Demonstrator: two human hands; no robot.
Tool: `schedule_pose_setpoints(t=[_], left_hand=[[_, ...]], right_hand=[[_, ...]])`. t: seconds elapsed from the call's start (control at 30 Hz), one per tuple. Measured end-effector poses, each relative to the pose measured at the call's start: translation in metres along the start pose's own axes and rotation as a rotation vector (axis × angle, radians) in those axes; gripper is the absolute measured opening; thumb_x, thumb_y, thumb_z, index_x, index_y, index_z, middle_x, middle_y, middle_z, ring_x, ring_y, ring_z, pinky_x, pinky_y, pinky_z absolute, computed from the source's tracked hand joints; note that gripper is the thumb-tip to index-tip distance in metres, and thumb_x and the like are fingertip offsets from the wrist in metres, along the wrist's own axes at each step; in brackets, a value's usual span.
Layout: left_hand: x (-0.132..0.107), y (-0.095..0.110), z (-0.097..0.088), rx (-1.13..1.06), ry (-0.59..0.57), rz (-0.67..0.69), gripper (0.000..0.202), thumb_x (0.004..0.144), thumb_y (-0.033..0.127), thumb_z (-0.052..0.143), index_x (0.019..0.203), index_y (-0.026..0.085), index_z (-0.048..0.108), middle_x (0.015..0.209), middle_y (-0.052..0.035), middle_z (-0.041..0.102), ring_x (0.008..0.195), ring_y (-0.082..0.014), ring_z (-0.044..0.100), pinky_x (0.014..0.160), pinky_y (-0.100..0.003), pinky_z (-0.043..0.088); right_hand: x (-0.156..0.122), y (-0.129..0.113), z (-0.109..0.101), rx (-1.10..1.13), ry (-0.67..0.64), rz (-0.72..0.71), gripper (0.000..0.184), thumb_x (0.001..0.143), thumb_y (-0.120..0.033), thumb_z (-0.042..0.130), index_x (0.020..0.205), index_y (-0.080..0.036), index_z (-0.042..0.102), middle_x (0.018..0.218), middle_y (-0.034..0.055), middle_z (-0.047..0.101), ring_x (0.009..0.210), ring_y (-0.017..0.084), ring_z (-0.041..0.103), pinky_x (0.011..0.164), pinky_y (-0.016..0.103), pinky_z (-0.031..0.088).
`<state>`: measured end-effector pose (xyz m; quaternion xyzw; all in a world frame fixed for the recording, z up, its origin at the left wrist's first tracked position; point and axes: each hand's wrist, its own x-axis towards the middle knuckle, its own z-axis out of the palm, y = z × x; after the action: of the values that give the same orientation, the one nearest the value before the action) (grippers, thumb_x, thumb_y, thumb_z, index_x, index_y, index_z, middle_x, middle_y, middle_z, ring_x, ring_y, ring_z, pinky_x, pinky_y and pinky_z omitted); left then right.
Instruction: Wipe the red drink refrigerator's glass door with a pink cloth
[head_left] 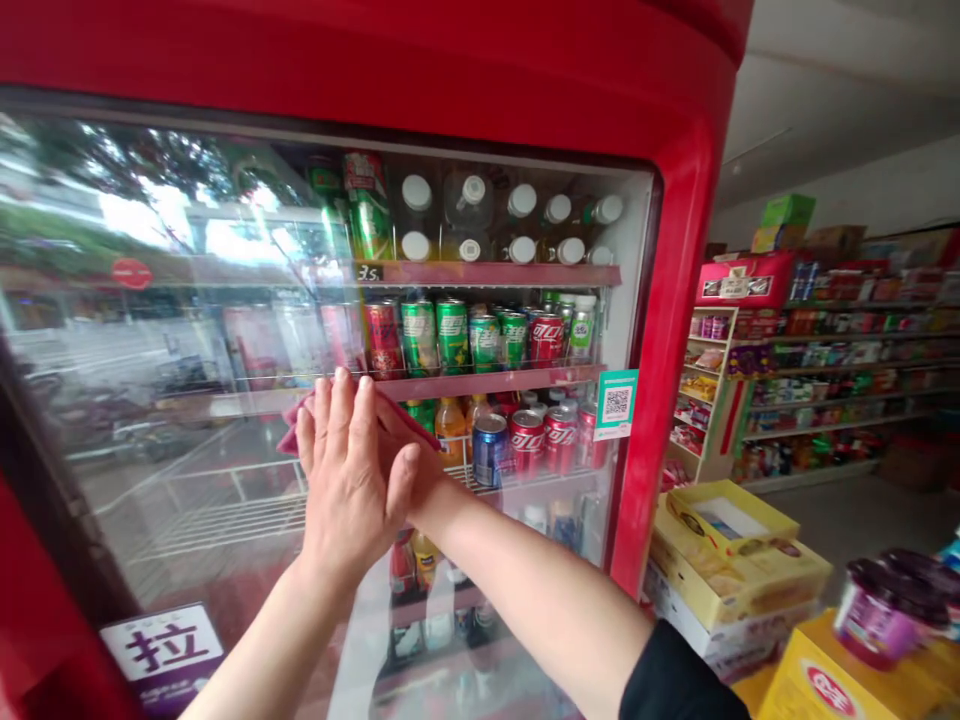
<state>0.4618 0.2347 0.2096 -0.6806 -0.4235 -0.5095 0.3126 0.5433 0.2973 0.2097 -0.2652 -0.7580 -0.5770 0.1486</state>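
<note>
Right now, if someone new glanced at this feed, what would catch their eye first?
The big red cooler fills the frame, its glass door mirroring the street outside. At centre, the left hand lies flat over the right hand, pressing a pink cloth against the glass, in front of rows of drink cans. Right of the cooler, stocked shop shelves recede.

From the left hand (349, 480), the glass door (187, 400) bars any reach to the cans (450, 335) behind it. Its face lies open toward 9 and 12 o'clock; the red frame (660, 380) blocks 3 o'clock, yellow boxes (739, 560) crowd 4 o'clock.
</note>
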Motion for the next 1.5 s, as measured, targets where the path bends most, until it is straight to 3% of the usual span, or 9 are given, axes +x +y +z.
schedule_pose_setpoints(t=[0.13, 0.3, 0.4, 0.5, 0.87, 1.1, 1.17, 1.3, 1.5], left_hand=[[-0.009, -0.016, -0.005, 0.058, -0.019, -0.003, 0.085, 0.109, 0.048, 0.053, 0.179, 0.023, 0.013, 0.186, -0.0179, 0.017, 0.173, -0.0376, 0.012, 0.139, -0.062, 0.011], [-0.021, -0.056, -0.015, 0.118, -0.045, -0.016, 0.086, 0.108, 0.047, 0.056, 0.179, 0.023, 0.013, 0.185, -0.0197, 0.019, 0.173, -0.0384, 0.013, 0.138, -0.064, 0.013], [-0.029, -0.080, -0.027, 0.130, -0.039, -0.050, 0.087, 0.108, 0.048, 0.056, 0.179, 0.024, 0.013, 0.185, -0.0192, 0.018, 0.173, -0.0386, 0.013, 0.138, -0.064, 0.014], [-0.037, -0.101, -0.041, 0.132, -0.030, -0.069, 0.086, 0.108, 0.047, 0.055, 0.179, 0.026, 0.010, 0.185, -0.0182, 0.017, 0.173, -0.0379, 0.013, 0.138, -0.065, 0.013], [-0.054, -0.162, -0.079, 0.119, -0.005, -0.138, 0.086, 0.109, 0.049, 0.054, 0.179, 0.025, 0.012, 0.185, -0.0179, 0.019, 0.173, -0.0368, 0.013, 0.138, -0.064, 0.016], [-0.047, -0.167, -0.105, 0.121, -0.004, -0.103, 0.083, 0.109, 0.049, 0.049, 0.179, 0.020, 0.014, 0.185, -0.0179, 0.018, 0.174, -0.0363, 0.012, 0.139, -0.060, 0.013], [-0.047, -0.169, -0.114, 0.133, -0.001, -0.090, 0.083, 0.109, 0.048, 0.049, 0.179, 0.020, 0.015, 0.185, -0.0187, 0.019, 0.173, -0.0362, 0.013, 0.139, -0.060, 0.013], [-0.052, -0.180, -0.133, 0.172, -0.003, -0.086, 0.083, 0.109, 0.048, 0.053, 0.179, 0.023, 0.015, 0.184, -0.0188, 0.021, 0.173, -0.0373, 0.015, 0.139, -0.063, 0.013], [-0.062, -0.208, -0.153, 0.175, 0.007, -0.079, 0.083, 0.109, 0.047, 0.054, 0.178, 0.023, 0.015, 0.185, -0.0182, 0.021, 0.174, -0.0344, 0.012, 0.140, -0.061, 0.016]], right_hand=[[-0.049, 0.030, 0.013, 0.257, 0.203, 0.381, 0.070, 0.108, -0.045, 0.048, 0.171, -0.019, 0.041, 0.183, 0.0063, 0.031, 0.172, 0.028, 0.019, 0.139, 0.053, 0.027], [-0.120, 0.074, 0.040, 0.319, 0.304, 0.747, 0.081, 0.110, -0.047, 0.049, 0.177, -0.012, 0.021, 0.181, 0.0189, 0.032, 0.172, 0.036, 0.015, 0.137, 0.068, 0.017], [-0.127, 0.076, 0.044, 0.241, 0.344, 0.977, 0.083, 0.109, -0.044, 0.050, 0.176, -0.007, 0.020, 0.180, 0.0256, 0.029, 0.170, 0.043, 0.017, 0.132, 0.075, 0.023], [-0.100, 0.053, 0.039, 0.218, 0.380, 1.150, 0.086, 0.108, -0.043, 0.050, 0.176, -0.003, 0.016, 0.179, 0.0304, 0.026, 0.169, 0.048, 0.019, 0.128, 0.080, 0.026], [0.063, -0.053, -0.003, 0.453, 0.382, 0.869, 0.089, 0.109, -0.043, 0.054, 0.179, -0.010, 0.007, 0.182, 0.0251, 0.020, 0.171, 0.047, 0.012, 0.131, 0.081, 0.016], [0.150, -0.116, -0.031, 0.504, 0.279, 0.280, 0.073, 0.113, -0.028, 0.049, 0.179, -0.032, 0.016, 0.185, 0.0015, 0.025, 0.172, 0.031, 0.018, 0.140, 0.058, 0.026], [0.153, -0.115, -0.038, 0.511, 0.272, 0.195, 0.071, 0.113, -0.029, 0.049, 0.178, -0.034, 0.020, 0.185, -0.0011, 0.026, 0.172, 0.029, 0.018, 0.141, 0.055, 0.024], [0.118, -0.084, -0.032, 0.554, 0.281, 0.235, 0.072, 0.114, -0.043, 0.047, 0.176, -0.014, 0.026, 0.183, 0.0098, 0.028, 0.172, 0.028, 0.017, 0.141, 0.057, 0.021], [0.035, -0.024, -0.001, 0.324, 0.361, 0.720, 0.073, 0.112, -0.040, 0.044, 0.176, -0.012, 0.025, 0.181, 0.0175, 0.033, 0.172, 0.034, 0.018, 0.138, 0.065, 0.018]])
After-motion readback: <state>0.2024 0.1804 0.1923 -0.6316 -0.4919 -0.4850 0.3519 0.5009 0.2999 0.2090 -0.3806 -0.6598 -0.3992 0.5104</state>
